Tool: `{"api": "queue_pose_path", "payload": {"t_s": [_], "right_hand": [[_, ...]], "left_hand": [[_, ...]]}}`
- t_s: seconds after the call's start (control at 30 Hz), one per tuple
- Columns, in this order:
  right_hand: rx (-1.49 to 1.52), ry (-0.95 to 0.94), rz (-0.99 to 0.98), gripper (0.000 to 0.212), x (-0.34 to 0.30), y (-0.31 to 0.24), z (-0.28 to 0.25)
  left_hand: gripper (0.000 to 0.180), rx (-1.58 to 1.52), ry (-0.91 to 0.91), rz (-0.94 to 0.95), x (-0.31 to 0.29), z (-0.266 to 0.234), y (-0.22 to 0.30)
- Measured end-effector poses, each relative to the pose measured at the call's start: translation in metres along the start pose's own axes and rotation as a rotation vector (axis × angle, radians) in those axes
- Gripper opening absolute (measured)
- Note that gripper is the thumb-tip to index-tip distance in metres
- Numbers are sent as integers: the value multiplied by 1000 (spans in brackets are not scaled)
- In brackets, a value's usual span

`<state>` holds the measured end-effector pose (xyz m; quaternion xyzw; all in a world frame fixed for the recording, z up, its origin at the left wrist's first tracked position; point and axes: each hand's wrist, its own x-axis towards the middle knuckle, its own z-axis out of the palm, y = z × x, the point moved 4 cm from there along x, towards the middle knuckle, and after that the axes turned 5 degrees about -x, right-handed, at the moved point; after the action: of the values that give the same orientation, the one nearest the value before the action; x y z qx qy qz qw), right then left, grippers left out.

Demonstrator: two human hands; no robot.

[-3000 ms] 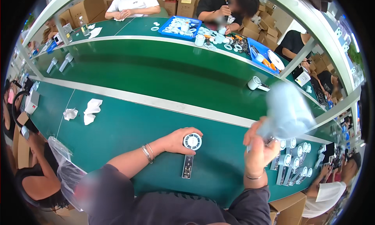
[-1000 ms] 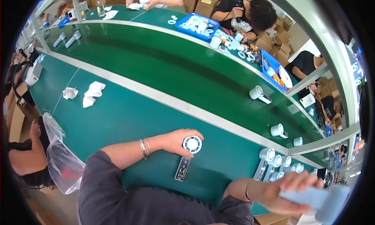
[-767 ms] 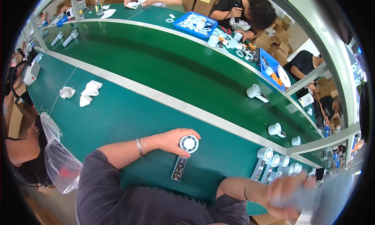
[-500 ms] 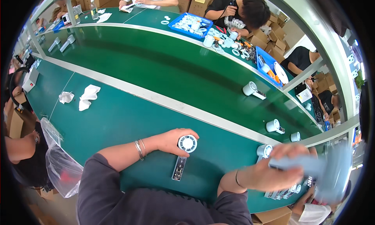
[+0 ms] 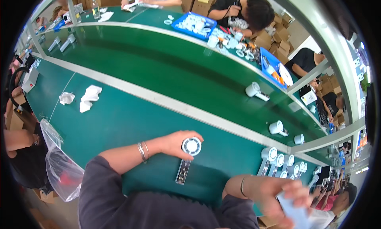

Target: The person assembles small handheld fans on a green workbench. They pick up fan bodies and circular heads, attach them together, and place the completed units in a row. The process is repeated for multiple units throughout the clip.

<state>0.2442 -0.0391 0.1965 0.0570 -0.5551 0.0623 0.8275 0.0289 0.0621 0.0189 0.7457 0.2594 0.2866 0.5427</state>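
Observation:
My left hand (image 5: 174,144) is closed round the pale cylindrical head of a hair-dryer-shaped unit (image 5: 192,146). Its slotted round end faces up, and its open handle, with a circuit board inside, points toward me on the green bench. At the lower right my right hand (image 5: 274,195) grips a pale blue-grey plastic piece (image 5: 294,213), smeared by motion and partly covered by the fingers. Beyond that hand stand several similar units (image 5: 270,153) in a cluster, some with their boards showing in the handles.
A pale rail (image 5: 166,106) divides my bench from a green belt, which carries more units (image 5: 252,90). Crumpled white tissues (image 5: 90,98) lie to the left, near a clear plastic bag (image 5: 65,169). Across the belt, people work beside blue trays (image 5: 178,26) of parts.
My right hand has moved down and toward me with the pale plastic piece, uncovering the cluster of units. My left hand and its unit have hardly moved.

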Motion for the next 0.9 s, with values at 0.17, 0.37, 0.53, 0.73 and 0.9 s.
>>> {"api": "queue_pose_path", "payload": {"t_s": [0.17, 0.37, 0.53, 0.73, 0.9], "right_hand": [[-33, 30, 144, 34, 5, 18, 12], [-338, 1, 1081, 36, -21, 114, 1], [-302, -89, 1121, 31, -54, 154, 12], [-301, -121, 1177, 30, -72, 166, 10], [-288, -135, 1142, 32, -78, 168, 13]], "left_hand": [[62, -33, -20, -9, -7, 9, -8], [61, -26, -2, -22, -6, 6, -7], [62, -16, 7, -13, -4, 6, -10], [63, -36, -5, -21, -4, 7, -10], [63, -23, -6, -31, -5, 6, -10]]}}
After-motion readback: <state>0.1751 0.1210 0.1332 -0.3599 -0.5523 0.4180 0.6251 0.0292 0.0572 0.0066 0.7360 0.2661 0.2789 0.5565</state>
